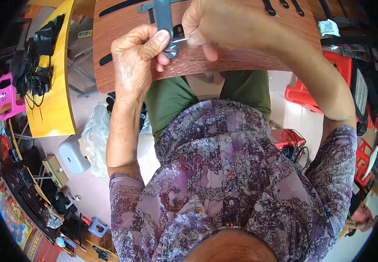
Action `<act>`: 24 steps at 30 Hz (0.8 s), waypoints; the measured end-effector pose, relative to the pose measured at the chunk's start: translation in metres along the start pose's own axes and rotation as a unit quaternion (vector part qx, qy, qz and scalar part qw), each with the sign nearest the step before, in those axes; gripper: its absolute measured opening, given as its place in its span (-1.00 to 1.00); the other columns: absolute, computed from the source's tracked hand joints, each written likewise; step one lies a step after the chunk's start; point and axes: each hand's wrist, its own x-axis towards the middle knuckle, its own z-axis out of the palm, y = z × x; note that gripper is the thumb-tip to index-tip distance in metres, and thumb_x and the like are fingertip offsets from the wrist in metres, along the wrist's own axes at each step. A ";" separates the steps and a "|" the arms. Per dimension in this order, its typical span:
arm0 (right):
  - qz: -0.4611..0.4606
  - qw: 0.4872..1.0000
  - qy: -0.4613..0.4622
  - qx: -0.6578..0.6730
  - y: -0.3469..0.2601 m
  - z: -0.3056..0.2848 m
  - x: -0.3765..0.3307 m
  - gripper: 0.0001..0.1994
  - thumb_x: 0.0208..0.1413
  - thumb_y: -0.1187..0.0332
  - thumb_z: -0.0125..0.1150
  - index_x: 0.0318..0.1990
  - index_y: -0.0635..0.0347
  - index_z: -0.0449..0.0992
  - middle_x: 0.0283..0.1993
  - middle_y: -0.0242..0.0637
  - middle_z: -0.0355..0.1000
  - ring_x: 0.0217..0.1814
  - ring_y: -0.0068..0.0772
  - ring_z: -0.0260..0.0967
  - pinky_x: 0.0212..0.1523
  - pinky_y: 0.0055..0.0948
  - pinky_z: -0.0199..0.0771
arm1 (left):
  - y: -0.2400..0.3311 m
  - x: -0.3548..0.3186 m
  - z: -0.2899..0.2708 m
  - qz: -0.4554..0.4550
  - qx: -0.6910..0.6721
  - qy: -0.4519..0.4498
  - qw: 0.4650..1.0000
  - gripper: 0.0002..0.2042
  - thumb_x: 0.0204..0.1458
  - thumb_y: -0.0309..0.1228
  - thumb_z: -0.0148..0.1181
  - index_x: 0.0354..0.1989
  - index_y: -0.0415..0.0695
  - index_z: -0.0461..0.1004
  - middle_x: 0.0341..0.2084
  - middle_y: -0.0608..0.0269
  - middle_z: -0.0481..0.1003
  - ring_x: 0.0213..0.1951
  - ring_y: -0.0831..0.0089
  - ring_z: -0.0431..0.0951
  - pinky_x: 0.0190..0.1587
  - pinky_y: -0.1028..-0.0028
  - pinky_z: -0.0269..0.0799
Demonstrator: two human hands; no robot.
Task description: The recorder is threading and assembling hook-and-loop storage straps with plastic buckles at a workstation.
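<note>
My left hand (pixel 137 54) is closed near the table's front edge, its thumb pressing on a dark grey strap (pixel 163 17). The strap runs away from me, and a rounded, hook-like end (pixel 170 52) shows just below the thumb. To its right, my right hand (pixel 202 28) is closed in a pinch on a thin silvery rod (pixel 180 40), whose left tip reaches the strap's end. I cannot make out what kind of tool the rod is. A small black piece (pixel 178 30) sits between the two hands, partly hidden.
On the brown wooden table (pixel 250 59) lie black straps (pixel 118 8) and dark hooked pieces (pixel 284 3). A yellow table (pixel 60 100) with tangled black cables (pixel 38 65) stands at the left. Red plastic stools (pixel 305 96) are at the right. A clear plastic bag (pixel 96 139) lies on the floor.
</note>
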 end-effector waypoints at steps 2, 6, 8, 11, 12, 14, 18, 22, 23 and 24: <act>0.062 0.993 0.046 0.093 0.001 0.014 0.006 -0.88 -0.10 0.41 0.06 -0.50 0.24 0.49 -0.69 -0.31 0.38 -0.74 -0.57 0.19 -0.71 -0.50 0.18 | -0.006 0.001 0.003 -0.010 -0.002 -0.007 1.000 -0.85 -0.04 -0.45 0.22 -0.49 -0.31 0.46 -0.68 0.27 0.43 -0.76 0.64 0.35 -0.76 0.68 0.21; 0.152 0.955 0.116 0.228 0.005 0.043 0.010 -0.87 -0.20 0.44 0.08 -0.52 0.33 0.49 -0.68 -0.20 0.41 -0.77 -0.54 0.17 -0.76 -0.48 0.15 | -0.004 0.004 -0.005 -0.075 -0.092 -0.084 0.989 -0.80 0.00 -0.44 0.17 -0.29 -0.34 0.42 -0.69 0.24 0.43 -0.81 0.60 0.33 -0.82 0.66 0.18; -0.057 0.922 0.290 0.250 0.010 0.054 -0.008 -0.85 -0.17 0.39 0.10 -0.56 0.30 0.48 -0.68 -0.22 0.41 -0.78 -0.61 0.15 -0.77 -0.53 0.10 | 0.003 0.006 -0.002 -0.073 -0.130 -0.078 0.986 -0.75 0.02 -0.45 0.14 -0.16 -0.32 0.37 -0.65 0.24 0.44 -0.80 0.62 0.33 -0.85 0.65 0.16; 0.184 0.683 0.112 0.697 -0.015 0.027 -0.020 -0.84 -0.17 0.35 0.12 -0.55 0.29 0.47 -0.66 -0.21 0.40 -0.80 -0.63 0.12 -0.78 -0.56 0.07 | -0.008 0.005 -0.022 0.080 -0.041 -0.044 0.995 -0.66 0.04 -0.45 0.12 -0.01 -0.27 0.33 -0.45 0.19 0.50 -0.58 0.57 0.45 -0.56 0.65 0.38; 0.186 0.683 0.115 0.697 -0.013 0.028 -0.020 -0.84 -0.17 0.35 0.12 -0.55 0.29 0.47 -0.66 -0.21 0.40 -0.80 -0.63 0.12 -0.78 -0.56 0.07 | -0.008 0.007 -0.019 0.214 0.059 -0.011 0.975 -0.64 0.03 -0.46 0.13 0.02 -0.25 0.33 -0.35 0.17 0.51 -0.47 0.55 0.49 -0.42 0.65 0.42; 0.158 0.711 0.123 0.674 -0.010 0.028 -0.018 -0.82 -0.12 0.35 0.11 -0.49 0.32 0.47 -0.64 -0.17 0.41 -0.79 -0.66 0.12 -0.78 -0.56 0.07 | -0.001 0.003 -0.012 0.213 0.070 0.022 0.974 -0.65 -0.07 -0.47 0.21 -0.05 -0.24 0.42 -0.20 0.12 0.49 -0.22 0.44 0.47 -0.10 0.54 0.35; 0.161 0.668 0.095 0.720 -0.018 0.015 -0.015 -0.82 0.00 0.43 0.02 -0.35 0.35 0.52 -0.72 -0.30 0.36 -0.81 -0.72 0.12 -0.74 -0.68 0.11 | 0.006 0.014 -0.011 0.382 0.191 -0.096 0.899 -0.75 -0.23 -0.45 0.30 -0.31 -0.25 0.54 -0.16 0.06 0.48 -0.05 0.29 0.40 0.08 0.34 0.22; 0.159 0.613 0.134 0.762 -0.028 0.008 -0.018 -0.75 0.03 0.28 0.09 -0.45 0.35 0.46 -0.69 -0.25 0.39 -0.83 -0.72 0.08 -0.75 -0.68 0.08 | 0.010 0.021 -0.004 0.378 0.024 -0.169 0.910 -0.78 -0.16 -0.42 0.27 -0.38 -0.33 0.50 -0.24 0.00 0.50 -0.13 0.23 0.44 0.02 0.30 0.29; 0.164 0.599 0.150 0.769 -0.031 0.007 -0.019 -0.76 0.05 0.28 0.09 -0.44 0.32 0.47 -0.69 -0.29 0.38 -0.81 -0.73 0.08 -0.74 -0.68 0.09 | 0.015 0.015 0.002 0.355 -0.008 -0.154 0.922 -0.78 -0.14 -0.43 0.26 -0.36 -0.34 0.49 -0.28 0.00 0.50 -0.16 0.26 0.46 -0.01 0.32 0.32; 0.162 0.602 0.154 0.767 -0.033 0.006 -0.020 -0.76 0.05 0.28 0.09 -0.44 0.32 0.47 -0.69 -0.29 0.38 -0.81 -0.73 0.08 -0.74 -0.68 0.09 | 0.019 0.013 0.007 0.332 -0.039 -0.139 0.932 -0.78 -0.12 -0.44 0.25 -0.34 -0.35 0.48 -0.31 0.01 0.50 -0.19 0.28 0.47 -0.04 0.35 0.34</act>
